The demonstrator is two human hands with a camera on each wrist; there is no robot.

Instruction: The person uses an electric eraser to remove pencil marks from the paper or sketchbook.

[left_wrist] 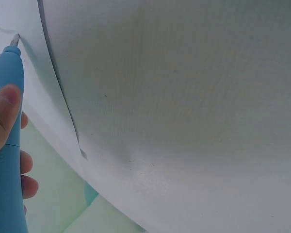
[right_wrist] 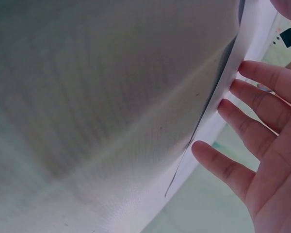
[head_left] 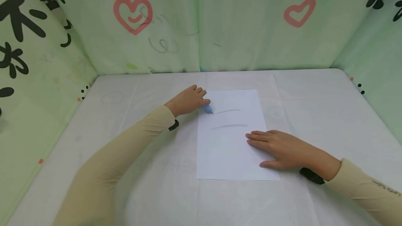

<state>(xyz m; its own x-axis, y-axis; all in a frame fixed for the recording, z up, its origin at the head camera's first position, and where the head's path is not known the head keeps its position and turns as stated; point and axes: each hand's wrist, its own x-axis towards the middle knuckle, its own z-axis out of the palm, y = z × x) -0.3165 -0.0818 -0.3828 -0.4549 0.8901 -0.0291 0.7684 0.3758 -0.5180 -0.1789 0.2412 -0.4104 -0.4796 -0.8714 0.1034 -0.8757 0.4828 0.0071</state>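
A white sheet of paper lies on the white-covered table, bearing two faint grey strokes, one above the other. My left hand grips a thick light-blue pen-shaped tool at the sheet's upper left. Its narrow tip is right at the left end of the upper stroke. In the left wrist view, the thumb lies along the blue barrel and the other fingers wrap behind it. My right hand rests flat over the sheet's right edge, fingers straight and spread, as the right wrist view also shows at the fingertips.
The white table extends around the sheet on all sides. Light-green curtains stand behind and at both sides, with a red heart drawn on the back one. Dark bands sit at both wrists.
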